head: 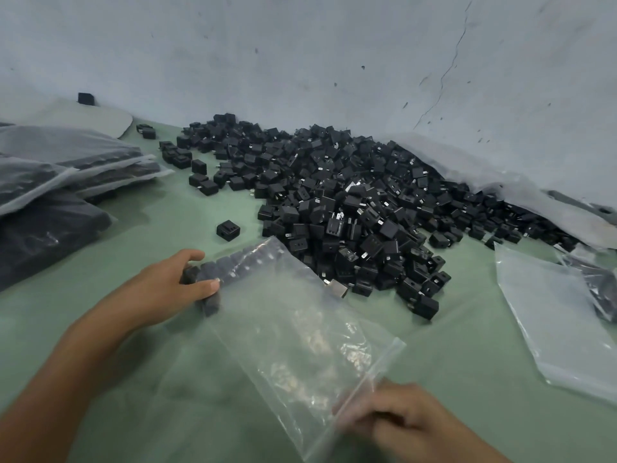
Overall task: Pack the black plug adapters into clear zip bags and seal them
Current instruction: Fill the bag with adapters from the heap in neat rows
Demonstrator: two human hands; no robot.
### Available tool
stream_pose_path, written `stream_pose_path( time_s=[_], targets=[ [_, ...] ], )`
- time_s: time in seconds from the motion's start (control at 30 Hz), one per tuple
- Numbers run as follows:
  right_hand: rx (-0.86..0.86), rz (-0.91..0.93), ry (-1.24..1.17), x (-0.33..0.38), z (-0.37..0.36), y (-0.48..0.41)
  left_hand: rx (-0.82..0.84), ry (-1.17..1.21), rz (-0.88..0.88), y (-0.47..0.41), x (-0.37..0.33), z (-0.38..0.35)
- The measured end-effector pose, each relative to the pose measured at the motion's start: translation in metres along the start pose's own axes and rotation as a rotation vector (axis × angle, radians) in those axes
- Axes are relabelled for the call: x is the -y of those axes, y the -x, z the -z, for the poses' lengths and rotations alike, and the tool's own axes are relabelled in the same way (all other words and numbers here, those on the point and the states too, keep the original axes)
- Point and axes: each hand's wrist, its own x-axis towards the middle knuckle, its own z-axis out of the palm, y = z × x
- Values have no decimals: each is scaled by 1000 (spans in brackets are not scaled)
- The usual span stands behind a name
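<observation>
A clear zip bag [293, 332] lies slanted on the green table in front of me. A row of black plug adapters [233, 262] lines its far closed end. My left hand [173, 289] grips that end of the bag, thumb and fingers around the adapters inside. My right hand [390, 419] pinches the bag's zip-strip mouth at the near right corner. A large heap of loose black adapters [350, 202] sits behind the bag against the wall. One single adapter [228, 230] lies apart, just beyond my left hand.
Filled cloudy bags of adapters [66, 175] are stacked at the left. Empty clear zip bags [554, 315] lie at the right. A large plastic sheet [521, 195] runs under the heap's right side. A grey-blue wall [300, 61] closes the table's back.
</observation>
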Motion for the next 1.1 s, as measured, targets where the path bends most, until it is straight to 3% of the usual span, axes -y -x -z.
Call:
stream_pose_path(
  time_s=[0.07,0.13,0.27,0.4,0.53,0.73,0.8,0.97,1.1],
  targets=[
    [-11,3,-58,10,24,16,1,0,4,-1,0,0],
    [-156,28,-11,9,47,16,3,-5,5,-1,0,0],
    [-478,78,277,1,77,-24,-8,-5,1,0,-1,-1],
    [-588,65,638,-13,94,-85,-12,-7,-1,0,-2,-1],
    [-480,51,1165,-34,107,-130,-17,-16,-6,0,0,-2],
    [-399,4,1302,-41,121,-150,-4,-8,-7,-3,3,-1],
    [-407,-11,1244,-35,121,-144,-4,-8,-5,-2,3,-1],
    [-583,-14,536,-4,108,-74,-4,-9,-14,-2,2,0],
    [-565,-9,107,-5,80,10,-1,-5,-9,-2,2,1]
  ],
)
